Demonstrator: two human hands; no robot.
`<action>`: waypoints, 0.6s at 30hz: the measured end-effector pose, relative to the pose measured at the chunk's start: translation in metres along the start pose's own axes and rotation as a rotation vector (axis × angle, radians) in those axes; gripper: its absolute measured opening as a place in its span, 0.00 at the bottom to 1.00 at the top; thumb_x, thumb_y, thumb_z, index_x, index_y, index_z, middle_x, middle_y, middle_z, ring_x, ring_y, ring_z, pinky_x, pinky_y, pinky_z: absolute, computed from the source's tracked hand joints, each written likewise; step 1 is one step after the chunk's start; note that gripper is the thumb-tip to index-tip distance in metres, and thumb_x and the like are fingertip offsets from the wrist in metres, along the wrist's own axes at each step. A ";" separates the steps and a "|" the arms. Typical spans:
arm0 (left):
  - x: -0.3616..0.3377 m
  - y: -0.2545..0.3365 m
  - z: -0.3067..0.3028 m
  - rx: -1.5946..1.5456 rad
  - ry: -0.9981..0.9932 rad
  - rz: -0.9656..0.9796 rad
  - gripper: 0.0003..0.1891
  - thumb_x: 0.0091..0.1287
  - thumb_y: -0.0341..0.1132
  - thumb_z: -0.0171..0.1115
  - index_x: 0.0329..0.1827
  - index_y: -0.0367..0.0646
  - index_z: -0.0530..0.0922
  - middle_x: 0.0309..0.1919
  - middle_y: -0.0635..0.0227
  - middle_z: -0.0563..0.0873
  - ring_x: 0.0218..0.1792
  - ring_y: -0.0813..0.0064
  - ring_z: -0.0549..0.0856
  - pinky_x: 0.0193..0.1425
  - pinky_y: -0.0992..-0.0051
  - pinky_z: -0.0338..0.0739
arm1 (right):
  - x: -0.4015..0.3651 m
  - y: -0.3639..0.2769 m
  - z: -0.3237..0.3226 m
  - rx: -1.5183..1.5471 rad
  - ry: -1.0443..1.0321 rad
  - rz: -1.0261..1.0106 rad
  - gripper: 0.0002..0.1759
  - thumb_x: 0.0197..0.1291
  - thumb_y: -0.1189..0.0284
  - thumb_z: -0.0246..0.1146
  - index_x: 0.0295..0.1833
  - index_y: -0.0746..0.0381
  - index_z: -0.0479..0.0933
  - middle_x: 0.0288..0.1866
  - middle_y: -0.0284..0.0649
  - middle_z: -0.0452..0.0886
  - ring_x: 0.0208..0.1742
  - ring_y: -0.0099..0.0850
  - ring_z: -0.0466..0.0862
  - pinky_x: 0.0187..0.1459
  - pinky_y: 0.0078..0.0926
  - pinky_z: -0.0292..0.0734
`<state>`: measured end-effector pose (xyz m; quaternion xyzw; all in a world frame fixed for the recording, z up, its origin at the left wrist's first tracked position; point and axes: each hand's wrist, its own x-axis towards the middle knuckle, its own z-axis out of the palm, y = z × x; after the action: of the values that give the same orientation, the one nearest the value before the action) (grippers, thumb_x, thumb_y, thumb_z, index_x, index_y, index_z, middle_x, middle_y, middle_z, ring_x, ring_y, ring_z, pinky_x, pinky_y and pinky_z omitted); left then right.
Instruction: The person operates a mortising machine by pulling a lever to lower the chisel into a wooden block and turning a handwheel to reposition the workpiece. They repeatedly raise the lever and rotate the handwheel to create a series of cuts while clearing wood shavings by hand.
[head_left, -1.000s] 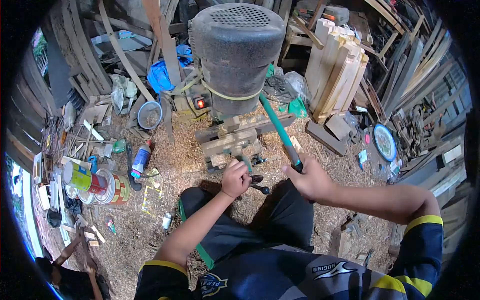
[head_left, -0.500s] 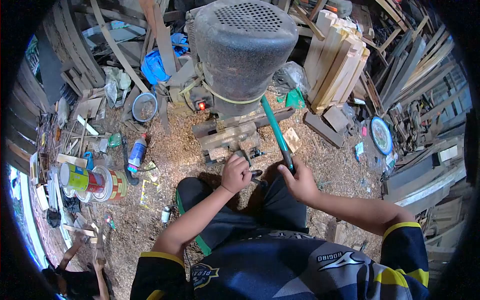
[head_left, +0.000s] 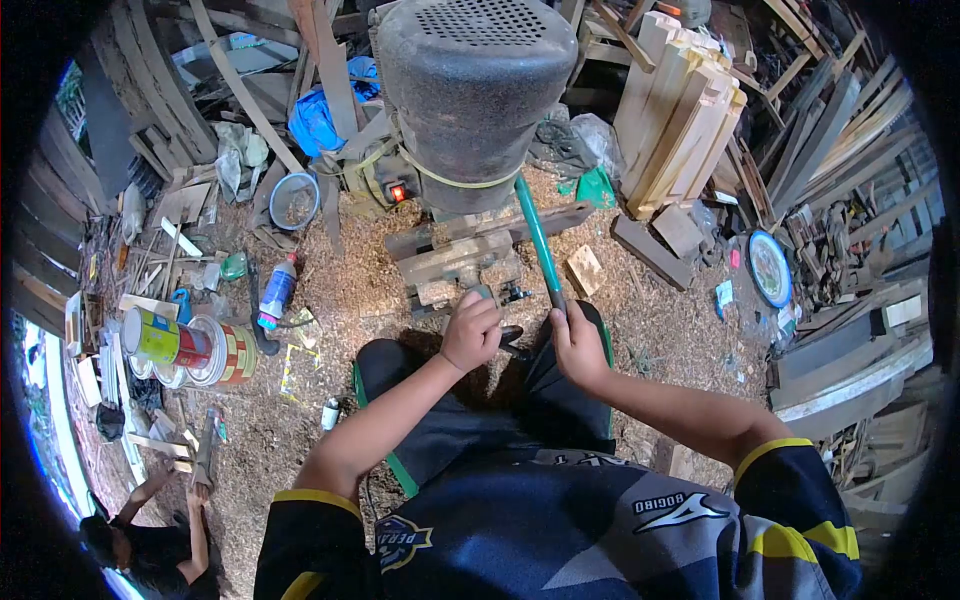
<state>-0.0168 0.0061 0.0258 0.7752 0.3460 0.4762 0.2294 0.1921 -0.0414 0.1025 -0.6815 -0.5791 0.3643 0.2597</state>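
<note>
My right hand (head_left: 580, 350) is closed around the lower, dark end of a long green lever (head_left: 538, 238), which slants up to the machine's right side. The machine (head_left: 475, 95) is large and dark, with a perforated top and a yellowish cord round its lower part. My left hand (head_left: 472, 333) is closed in front of the clamp-like base; what its fingers hold is mostly hidden. A dark handle (head_left: 508, 335) shows just right of that hand. Under the machine, a wood block (head_left: 455, 262) lies across the base, against a longer dark beam (head_left: 555, 222).
Wood shavings cover the floor. Pale timbers (head_left: 675, 125) stand at back right; a wood offcut (head_left: 585, 270) lies near the lever. Left are a blue bottle (head_left: 278, 290), paint tins (head_left: 225, 350) and a bucket (head_left: 294, 200). Another person (head_left: 150, 550) works with wood at lower left.
The view has shifted slightly. My left hand has risen a little towards the base, and my right hand has moved slightly left, still on the lever. The other person has come further into view.
</note>
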 end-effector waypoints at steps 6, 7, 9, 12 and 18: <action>0.000 -0.002 -0.002 -0.024 -0.061 -0.015 0.05 0.57 0.26 0.55 0.26 0.37 0.69 0.28 0.56 0.71 0.35 0.51 0.72 0.43 0.57 0.69 | 0.013 0.037 0.021 0.143 -0.011 -0.059 0.18 0.84 0.58 0.48 0.48 0.63 0.68 0.28 0.54 0.77 0.30 0.53 0.80 0.36 0.49 0.74; 0.000 -0.003 -0.002 -0.046 -0.074 -0.017 0.05 0.58 0.27 0.54 0.26 0.37 0.70 0.29 0.56 0.71 0.36 0.51 0.72 0.44 0.57 0.69 | 0.017 0.046 0.026 0.145 -0.013 -0.058 0.18 0.84 0.58 0.48 0.48 0.63 0.68 0.28 0.54 0.77 0.30 0.53 0.80 0.36 0.49 0.74; -0.001 -0.006 -0.003 -0.053 -0.092 -0.020 0.05 0.59 0.28 0.54 0.27 0.37 0.70 0.29 0.56 0.71 0.36 0.51 0.71 0.45 0.58 0.69 | 0.023 0.062 0.035 0.258 -0.038 -0.054 0.19 0.85 0.57 0.46 0.47 0.63 0.68 0.28 0.47 0.76 0.30 0.44 0.78 0.37 0.44 0.74; -0.002 -0.008 -0.003 -0.065 -0.110 -0.032 0.06 0.61 0.29 0.52 0.27 0.37 0.70 0.29 0.56 0.71 0.36 0.52 0.71 0.45 0.59 0.68 | 0.026 0.066 0.038 0.282 -0.068 -0.045 0.19 0.85 0.58 0.46 0.50 0.64 0.70 0.35 0.46 0.78 0.37 0.41 0.79 0.44 0.42 0.75; -0.003 -0.011 -0.001 -0.091 -0.108 -0.035 0.07 0.62 0.30 0.52 0.27 0.37 0.70 0.29 0.56 0.70 0.36 0.54 0.70 0.45 0.60 0.67 | 0.039 0.081 0.054 0.143 0.113 -0.377 0.21 0.86 0.60 0.45 0.65 0.65 0.73 0.46 0.40 0.78 0.48 0.31 0.78 0.55 0.31 0.75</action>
<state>-0.0222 0.0109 0.0163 0.7824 0.3247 0.4446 0.2911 0.2004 -0.0230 -0.0003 -0.5602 -0.6538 0.3106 0.4029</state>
